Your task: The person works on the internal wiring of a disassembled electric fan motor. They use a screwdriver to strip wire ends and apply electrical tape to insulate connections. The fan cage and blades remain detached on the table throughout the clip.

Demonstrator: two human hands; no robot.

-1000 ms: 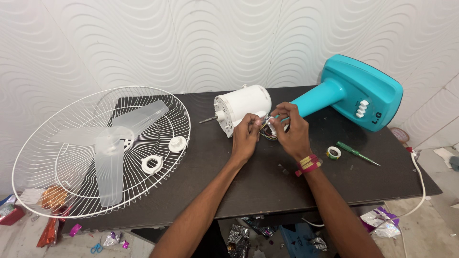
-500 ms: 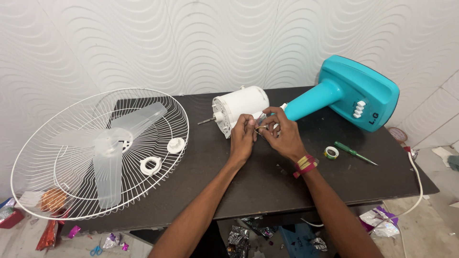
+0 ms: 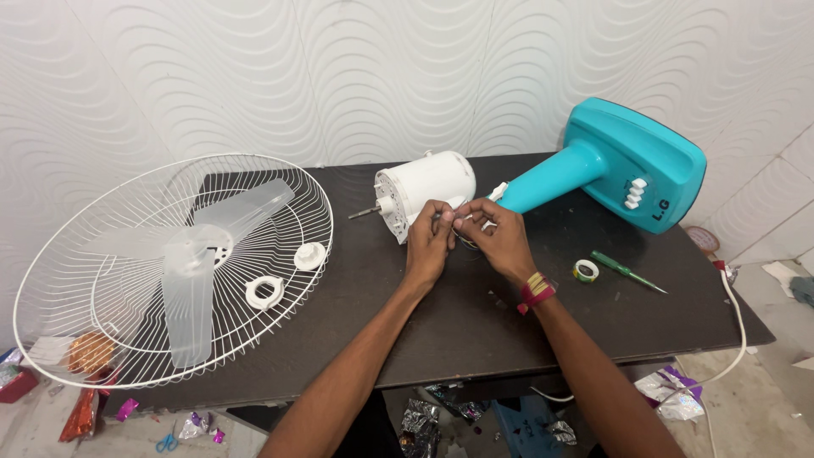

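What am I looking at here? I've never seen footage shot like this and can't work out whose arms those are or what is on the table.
The picture comes from a camera worn on a person's head, looking down, so the two arms reaching in from the bottom are that person's own. The left hand and right hand meet just in front of a white fan motor housing, pinching something small between the fingertips; it is too small to tell what. The housing joins a teal fan stand lying on its side on the dark table. To the left lies a white wire fan guard with the clear fan blade resting in it, along with two white round plastic pieces. To the right lie a small tape roll and a green screwdriver.
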